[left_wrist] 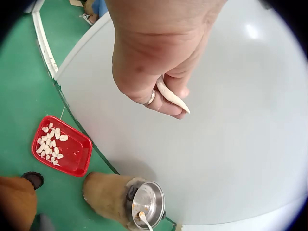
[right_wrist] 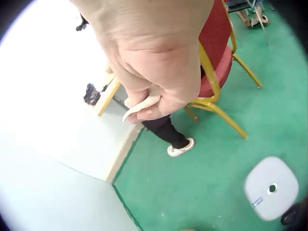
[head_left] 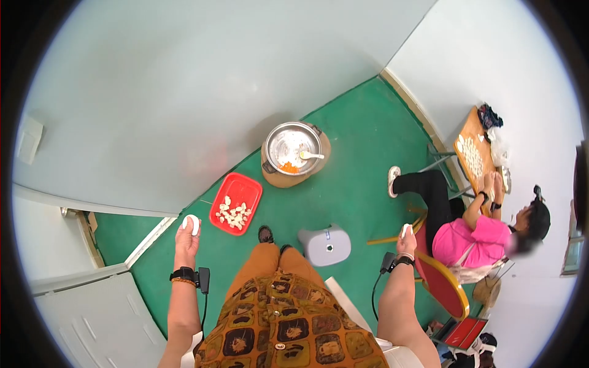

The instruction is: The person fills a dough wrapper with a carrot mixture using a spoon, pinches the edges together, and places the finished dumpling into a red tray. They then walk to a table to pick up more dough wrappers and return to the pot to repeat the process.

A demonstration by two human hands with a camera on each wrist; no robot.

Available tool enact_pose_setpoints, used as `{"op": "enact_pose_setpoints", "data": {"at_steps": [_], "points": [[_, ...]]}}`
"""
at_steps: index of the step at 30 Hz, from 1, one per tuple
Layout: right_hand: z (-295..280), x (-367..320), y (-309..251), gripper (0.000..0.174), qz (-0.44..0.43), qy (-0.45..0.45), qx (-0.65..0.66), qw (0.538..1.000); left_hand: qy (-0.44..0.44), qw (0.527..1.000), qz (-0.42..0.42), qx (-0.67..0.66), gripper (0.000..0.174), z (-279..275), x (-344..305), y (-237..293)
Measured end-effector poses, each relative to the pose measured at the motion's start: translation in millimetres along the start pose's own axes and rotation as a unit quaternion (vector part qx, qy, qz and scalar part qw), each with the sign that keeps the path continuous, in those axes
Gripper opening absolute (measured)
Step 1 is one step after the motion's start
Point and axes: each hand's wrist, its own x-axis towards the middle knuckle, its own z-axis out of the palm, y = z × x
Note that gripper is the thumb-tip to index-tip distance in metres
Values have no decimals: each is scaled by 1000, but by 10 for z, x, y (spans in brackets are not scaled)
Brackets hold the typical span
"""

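Note:
In the head view the left hand is held out at the left, pinching a flat white dough piece. The left wrist view shows this thin dough piece between the thumb and fingers, one finger wearing a ring. At the right, the right hand pinches another small white dough piece. Seen from the right wrist, that piece is thin and bent between thumb and fingers. Both hands are far apart, above the floor. A red tray with several white pieces lies between them, farther forward.
A metal pot with orange filling and a white spoon sits on a brown stand by the wall. A grey stool stands on the green floor. At the right, a person in pink sits at a wooden table bearing white pieces.

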Motion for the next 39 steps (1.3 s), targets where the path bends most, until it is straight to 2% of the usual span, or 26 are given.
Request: {"op": "enact_pose_setpoints", "data": {"at_steps": [5, 7, 12, 14, 17, 20, 23, 26, 27, 28, 29, 32, 35, 36, 39], "points": [[1169, 122, 34, 27, 9, -110, -73, 991, -59, 998, -9, 22, 26, 405, 297, 19], [1601, 188, 127, 26, 34, -115, -102, 987, -75, 997, -11, 8, 25, 662, 306, 35], [2711, 269, 346, 30, 47, -215, -142, 965, -139, 990, -20, 28, 27, 1110, 489, -79], [3120, 242, 420, 32, 54, -248, -199, 946, -112, 993, -19, 28, 30, 1325, 496, -195], [3584, 557, 744, 32, 85, -309, -248, 914, -79, 996, -30, 14, 35, 1719, 487, -345], [4046, 858, 1083, 31, 66, -356, -329, 872, -63, 997, -37, 2, 34, 1933, 700, -753], [4437, 1187, 1400, 28, -14, -400, -419, 815, -13, 998, -57, -30, 25, 2334, 922, -1157], [4737, 1490, 1645, 25, -113, -470, -461, 744, -49, 996, -72, -17, 24, 2740, 1248, -1617], [4844, 1525, 1688, 24, -116, -485, -455, 737, -55, 995, -77, -19, 24, 2839, 1376, -1808], [4976, 1506, 1724, 23, -120, -500, -446, 732, -96, 991, -91, -11, 24, 2850, 1537, -2020], [5034, 1492, 1768, 21, -120, -514, -440, 727, -90, 992, -90, -7, 24, 3049, 1619, -2116], [5133, 1549, 1925, 24, -201, -502, -524, 658, -126, 985, -110, -44, 26, 3306, 1882, -2395], [5097, 1659, 2045, 27, -402, -484, -477, 614, -155, 980, -104, -65, 27, 3339, 2080, -2614], [5085, 1647, 2044, 28, -399, -486, -468, 621, -160, 981, -94, -59, 28, 3332, 2136, -2692], [5066, 1664, 2043, 26, -458, -502, -438, 588, -170, 981, -77, -55, 36, 3401, 2232, -2714]]}}
